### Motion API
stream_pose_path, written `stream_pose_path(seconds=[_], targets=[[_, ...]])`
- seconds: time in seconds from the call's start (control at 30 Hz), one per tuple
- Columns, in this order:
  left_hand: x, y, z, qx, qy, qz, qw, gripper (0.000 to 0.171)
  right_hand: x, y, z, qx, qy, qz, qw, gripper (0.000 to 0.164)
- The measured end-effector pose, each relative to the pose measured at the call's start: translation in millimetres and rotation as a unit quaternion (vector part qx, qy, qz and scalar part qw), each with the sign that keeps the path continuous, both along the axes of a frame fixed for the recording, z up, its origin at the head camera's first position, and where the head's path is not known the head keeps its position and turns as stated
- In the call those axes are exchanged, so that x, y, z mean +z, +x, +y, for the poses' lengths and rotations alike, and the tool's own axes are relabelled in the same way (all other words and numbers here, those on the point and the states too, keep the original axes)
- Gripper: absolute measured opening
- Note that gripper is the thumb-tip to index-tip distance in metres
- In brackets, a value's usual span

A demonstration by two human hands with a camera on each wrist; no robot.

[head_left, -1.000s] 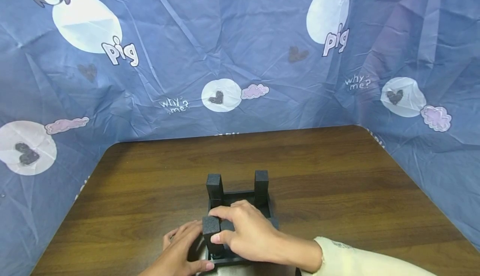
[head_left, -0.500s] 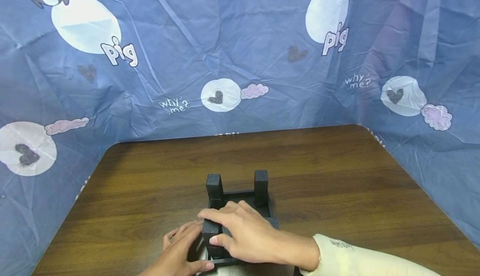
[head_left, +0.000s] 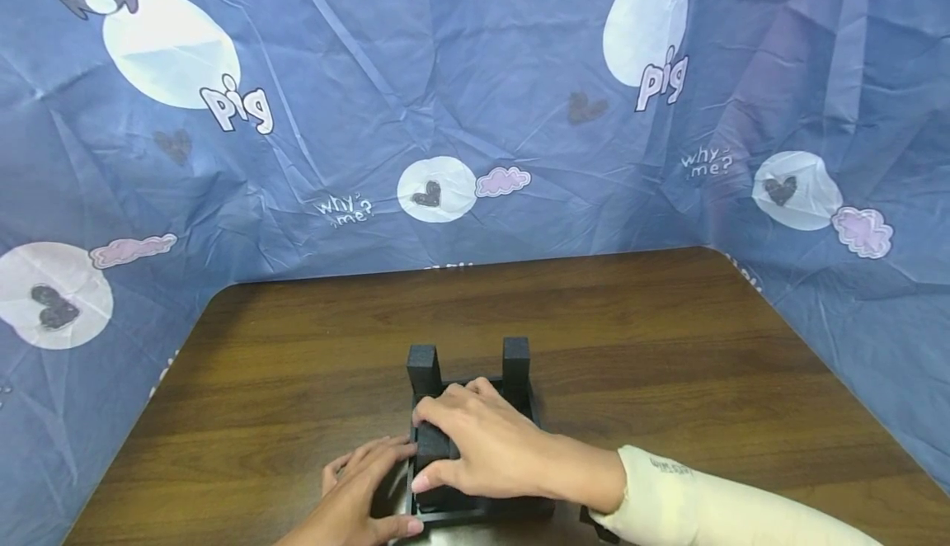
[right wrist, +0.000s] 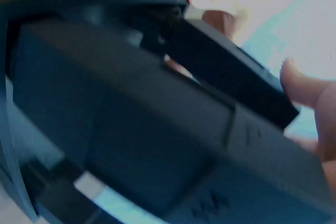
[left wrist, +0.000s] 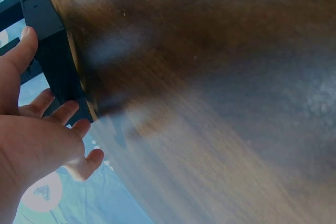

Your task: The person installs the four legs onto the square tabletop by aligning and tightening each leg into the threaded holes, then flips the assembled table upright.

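1. Black legged frame (head_left: 490,514) lies on the wooden table (head_left: 297,381), roughly midway between its left and right edges and well apart from its far edge; the table's near edge is out of view.

2. Left hand (head_left: 364,480) is braced at the frame's near-left corner, thumb touching the corner and extended fingers along the left side; it does not wrap round anything.

3. Right hand (head_left: 493,439) reaches across the frame and is clamped on the near-left leg (head_left: 433,444), thumb on one side, fingers over the other. The two hands work close together on this corner.

4. Far-left leg (head_left: 425,373) and far-right leg (head_left: 515,364) both stand upright, with neither hand on them.

5. Near-left leg appears to lean off upright. Another thick leg (right wrist: 157,108) shows close up in the right wrist view, slanting beneath the hand; whether it lies fully down, I cannot tell.

6. As leg-folding work, this looks partway along: the near-left leg is in hand, apparently not yet flat, and both far legs remain to be folded.
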State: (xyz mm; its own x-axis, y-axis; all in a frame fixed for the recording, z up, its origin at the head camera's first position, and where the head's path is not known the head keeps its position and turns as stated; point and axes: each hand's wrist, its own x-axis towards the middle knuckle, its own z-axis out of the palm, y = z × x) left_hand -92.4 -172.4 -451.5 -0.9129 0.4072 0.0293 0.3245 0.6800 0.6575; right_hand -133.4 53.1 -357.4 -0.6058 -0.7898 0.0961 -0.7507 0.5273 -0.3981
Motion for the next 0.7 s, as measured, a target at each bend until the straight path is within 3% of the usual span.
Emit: stream_pose_path(seconds=[0.17,0.27,0.53,0.7], targets=[[-1.7,2.0,-0.2,-0.006,0.009,0.021,0.9997,0.072,6.8,-3.2,8.2,0.095,-0.027,0.013,0.995,0.063],[-2.3,2.4,-0.3,-0.008,0.016,0.027,0.9995,0.071,12.8,-4.8,11.6,0.115,-0.024,0.028,0.993,0.058],[-1.8,1.8,-0.8,-0.003,0.025,0.015,0.9996,0.072,17.5,-7.2,12.9,0.083,0.013,0.014,0.996,0.036],[-0.6,1.2,-0.5,0.003,0.023,0.001,0.9997,0.072,16.2,-11.2,15.8,0.073,0.052,0.03,0.996,0.039]])
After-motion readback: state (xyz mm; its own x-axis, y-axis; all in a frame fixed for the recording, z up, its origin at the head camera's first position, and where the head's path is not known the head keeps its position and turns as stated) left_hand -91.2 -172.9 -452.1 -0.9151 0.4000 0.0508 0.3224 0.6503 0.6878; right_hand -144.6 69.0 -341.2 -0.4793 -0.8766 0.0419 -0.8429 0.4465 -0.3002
